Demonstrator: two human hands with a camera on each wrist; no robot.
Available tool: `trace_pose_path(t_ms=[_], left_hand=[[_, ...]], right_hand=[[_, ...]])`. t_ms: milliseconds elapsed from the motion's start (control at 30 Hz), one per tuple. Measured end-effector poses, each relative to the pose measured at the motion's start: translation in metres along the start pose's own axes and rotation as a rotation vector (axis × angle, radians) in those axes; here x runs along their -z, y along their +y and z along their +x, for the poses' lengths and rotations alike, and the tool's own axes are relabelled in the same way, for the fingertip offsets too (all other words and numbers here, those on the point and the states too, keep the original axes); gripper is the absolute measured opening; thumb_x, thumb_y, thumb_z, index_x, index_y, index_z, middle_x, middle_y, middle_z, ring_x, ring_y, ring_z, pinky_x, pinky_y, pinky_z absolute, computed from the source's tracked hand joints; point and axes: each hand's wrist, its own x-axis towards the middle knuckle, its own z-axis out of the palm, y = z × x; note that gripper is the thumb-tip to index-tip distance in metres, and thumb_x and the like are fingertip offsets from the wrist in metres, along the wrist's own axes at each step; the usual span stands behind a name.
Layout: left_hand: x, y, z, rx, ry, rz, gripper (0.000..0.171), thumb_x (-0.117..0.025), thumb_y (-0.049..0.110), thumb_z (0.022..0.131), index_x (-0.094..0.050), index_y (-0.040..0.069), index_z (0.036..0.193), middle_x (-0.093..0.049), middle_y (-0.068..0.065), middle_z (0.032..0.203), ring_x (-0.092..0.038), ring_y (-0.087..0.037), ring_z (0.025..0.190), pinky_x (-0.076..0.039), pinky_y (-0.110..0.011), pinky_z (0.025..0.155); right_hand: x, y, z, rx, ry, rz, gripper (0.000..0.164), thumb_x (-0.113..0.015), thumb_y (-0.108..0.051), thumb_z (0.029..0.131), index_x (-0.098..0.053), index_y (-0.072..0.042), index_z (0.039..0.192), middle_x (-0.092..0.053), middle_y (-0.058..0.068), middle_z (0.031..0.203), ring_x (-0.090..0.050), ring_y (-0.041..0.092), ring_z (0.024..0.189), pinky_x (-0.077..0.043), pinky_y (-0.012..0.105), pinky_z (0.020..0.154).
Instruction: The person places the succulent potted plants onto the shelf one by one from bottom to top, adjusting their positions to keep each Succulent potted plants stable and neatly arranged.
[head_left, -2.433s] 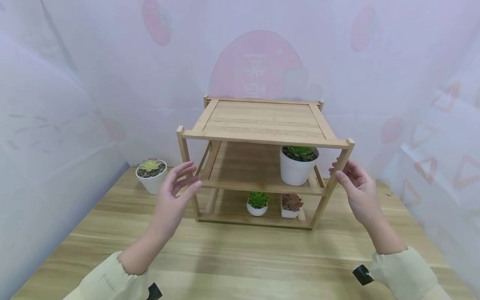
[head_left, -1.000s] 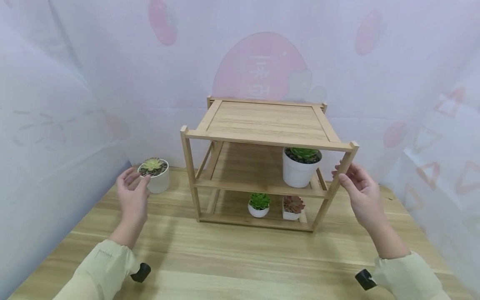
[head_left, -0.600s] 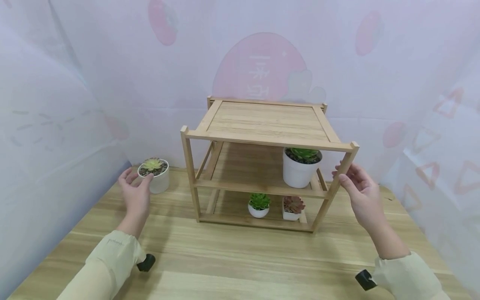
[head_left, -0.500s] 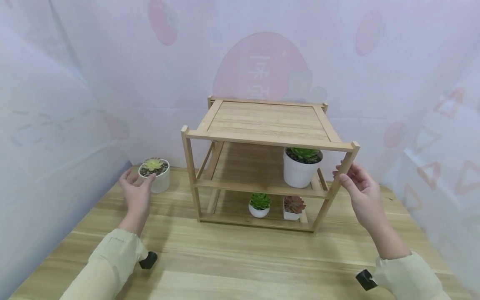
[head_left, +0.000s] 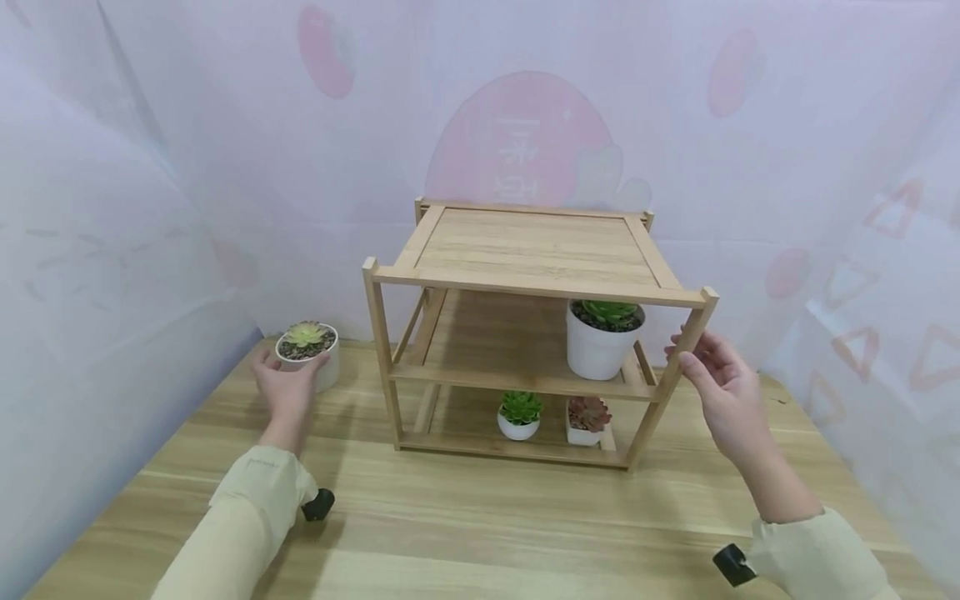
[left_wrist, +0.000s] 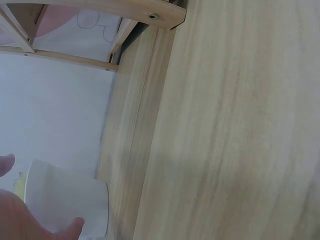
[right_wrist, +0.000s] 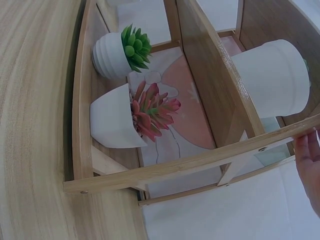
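Note:
My left hand [head_left: 288, 390] is spread at the near side of a white round pot [head_left: 331, 372] with a pale yellow-green succulent [head_left: 306, 334]. The thumb overlaps the pot's front near the rim; the fingers lie toward its left side. In the left wrist view the pot [left_wrist: 62, 192] stands upright on the table, one fingertip in front of its wall. On the other side, my right hand [head_left: 726, 396] holds the right front post of a wooden shelf rack [head_left: 540, 250], thumb in front and fingers partly hidden behind it.
On the middle shelf stands a large white pot [head_left: 596, 350] with a green succulent. Below it sit a small green succulent [head_left: 520, 407] and a reddish succulent [head_left: 588, 412] in white pots. A printed cloth [head_left: 360, 158] hangs behind the wooden table [head_left: 480, 517].
My left hand has gone from beside the rack's left post over to the yellow-green potted succulent, closing in on it lately. The right hand keeps its hold on the post.

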Motion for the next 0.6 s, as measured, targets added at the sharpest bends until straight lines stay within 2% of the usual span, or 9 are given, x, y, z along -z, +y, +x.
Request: trace_pose_path(t_ms=[200, 467, 600], left_hand=[[-0.0045, -0.0038, 0.0039, 0.005, 0.027, 0.019, 0.104, -0.082, 0.012, 0.087, -0.011, 0.013, 0.162, -0.024, -0.016, 0.164, -0.027, -0.030, 0.148, -0.026, -0.036, 0.122], [-0.0080, -0.0031, 0.0081, 0.022, 0.055, 0.062, 0.107, -0.083, 0.016, 0.086, -0.009, 0.018, 0.163, -0.020, -0.018, 0.163, -0.024, -0.031, 0.149, -0.022, -0.037, 0.122], [-0.0081, -0.0035, 0.0101, 0.038, 0.055, 0.054, 0.106, -0.082, 0.012, 0.085, -0.011, 0.019, 0.163, -0.018, -0.016, 0.166, -0.022, -0.029, 0.151, -0.021, -0.035, 0.123]], right_hand=[[0.0008, 0.0004, 0.0000, -0.001, 0.003, 0.001, 0.032, -0.052, 0.003, 0.105, -0.059, -0.009, 0.133, -0.068, 0.000, 0.118, -0.066, 0.009, 0.108, -0.050, 0.016, 0.096], [0.0005, -0.0013, 0.0006, -0.006, 0.024, -0.004, 0.033, -0.052, 0.004, 0.104, -0.060, -0.011, 0.132, -0.069, -0.001, 0.116, -0.066, 0.010, 0.107, -0.050, 0.016, 0.095], [0.0000, -0.0009, 0.0011, -0.008, 0.018, -0.014, 0.033, -0.052, 0.003, 0.105, -0.059, -0.011, 0.133, -0.069, -0.001, 0.117, -0.066, 0.010, 0.108, -0.050, 0.016, 0.095]])
